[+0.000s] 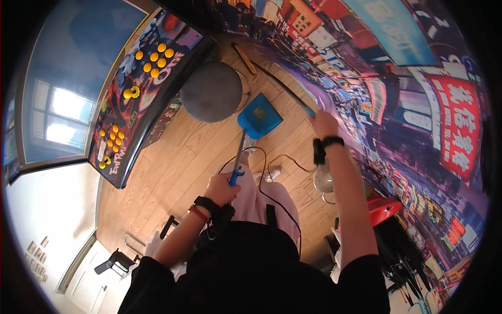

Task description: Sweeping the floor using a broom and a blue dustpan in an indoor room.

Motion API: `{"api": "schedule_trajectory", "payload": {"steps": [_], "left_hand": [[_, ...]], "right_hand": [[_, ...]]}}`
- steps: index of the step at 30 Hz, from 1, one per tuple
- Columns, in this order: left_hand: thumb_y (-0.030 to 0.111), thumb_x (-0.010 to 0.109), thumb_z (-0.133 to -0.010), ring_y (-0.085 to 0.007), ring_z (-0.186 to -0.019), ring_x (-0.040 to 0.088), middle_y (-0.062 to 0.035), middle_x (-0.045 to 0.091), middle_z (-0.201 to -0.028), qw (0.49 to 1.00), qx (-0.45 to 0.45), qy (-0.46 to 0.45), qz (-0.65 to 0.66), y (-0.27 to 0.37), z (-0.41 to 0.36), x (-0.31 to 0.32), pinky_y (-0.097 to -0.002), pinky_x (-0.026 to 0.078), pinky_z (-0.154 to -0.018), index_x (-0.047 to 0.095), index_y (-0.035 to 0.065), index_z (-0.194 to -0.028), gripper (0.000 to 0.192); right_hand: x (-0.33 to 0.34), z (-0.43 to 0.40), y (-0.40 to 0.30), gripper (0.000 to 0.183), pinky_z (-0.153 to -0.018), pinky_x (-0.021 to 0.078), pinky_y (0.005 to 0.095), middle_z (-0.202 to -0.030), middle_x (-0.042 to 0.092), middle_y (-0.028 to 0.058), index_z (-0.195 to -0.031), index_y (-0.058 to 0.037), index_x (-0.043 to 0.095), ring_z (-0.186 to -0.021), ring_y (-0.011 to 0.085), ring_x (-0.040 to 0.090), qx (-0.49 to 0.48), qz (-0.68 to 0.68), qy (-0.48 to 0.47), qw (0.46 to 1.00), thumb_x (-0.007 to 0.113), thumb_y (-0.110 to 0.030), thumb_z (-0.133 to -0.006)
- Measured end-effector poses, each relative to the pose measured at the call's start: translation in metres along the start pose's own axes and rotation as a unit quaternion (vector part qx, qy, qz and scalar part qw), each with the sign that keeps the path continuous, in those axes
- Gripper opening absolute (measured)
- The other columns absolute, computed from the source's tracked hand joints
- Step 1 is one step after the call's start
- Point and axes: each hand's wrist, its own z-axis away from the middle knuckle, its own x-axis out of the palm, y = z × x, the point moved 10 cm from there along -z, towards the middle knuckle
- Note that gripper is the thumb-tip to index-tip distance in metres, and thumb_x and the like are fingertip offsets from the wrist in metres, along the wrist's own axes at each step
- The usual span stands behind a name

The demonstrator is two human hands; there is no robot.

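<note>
My left hand is closed around the blue grip of a long-handled dustpan. Its blue pan rests on the wooden floor beyond my feet, with a small patch of something brownish inside. In my right hand is the upper end of a dark broom handle, held out to the right. The handle slants away to a broom head on the floor between the stool and the mural wall. The bristles cannot be made out.
A round grey stool stands beside an arcade cabinet on the left. A mural wall runs along the right. A dark cable loops over my legs. A rounded metallic object and a red object are at the right.
</note>
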Motion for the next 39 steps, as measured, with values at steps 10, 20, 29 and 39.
{"api": "schedule_trajectory", "payload": {"steps": [10,20,29,39], "left_hand": [[0.009,0.051,-0.066,-0.0107,-0.037,0.047,-0.0055,0.050,-0.047,0.999,-0.041,-0.015,0.012,0.002,-0.012,0.002,-0.0231,0.039,-0.036,0.053,-0.0008,-0.085,0.021],[0.009,0.051,-0.064,-0.0115,-0.037,0.047,-0.0065,0.050,-0.048,0.992,-0.004,-0.061,-0.107,0.039,-0.026,0.009,-0.0227,0.039,-0.037,0.051,-0.0024,-0.071,0.013],[0.007,0.050,-0.067,-0.0101,-0.035,0.042,-0.0064,0.047,-0.047,0.993,-0.041,-0.074,-0.081,0.040,-0.020,0.028,-0.0218,0.031,-0.031,0.048,-0.0014,-0.071,0.009],[0.007,0.050,-0.070,-0.0070,-0.034,0.039,-0.0073,0.047,-0.051,0.992,-0.048,-0.037,-0.114,0.033,0.003,0.037,-0.0196,0.026,-0.027,0.046,-0.0012,-0.069,0.009]], "right_hand": [[0.156,0.005,-0.003,0.054,-0.046,0.0388,0.0289,-0.059,0.054,0.0067,-0.066,-0.0004,0.056,-0.047,0.0148,0.048,0.298,-0.535,-0.294,0.733,0.057,-0.054,-0.061],[0.212,0.322,0.215,0.048,-0.039,0.0361,0.0264,-0.047,0.048,0.0064,-0.068,0.0018,0.058,-0.040,0.0154,0.047,0.495,-0.457,-0.204,0.711,0.055,-0.046,-0.067],[0.081,0.222,0.164,0.047,-0.058,0.0388,0.0431,-0.068,0.052,0.0231,-0.068,0.0028,0.055,-0.067,0.0357,0.051,0.216,-0.200,-0.079,0.952,0.044,-0.042,-0.073],[0.175,0.116,0.143,0.054,-0.066,0.0412,0.0384,-0.077,0.056,0.0204,-0.077,0.0058,0.057,-0.073,0.0324,0.055,0.297,-0.426,-0.181,0.835,0.053,-0.047,-0.066]]}}
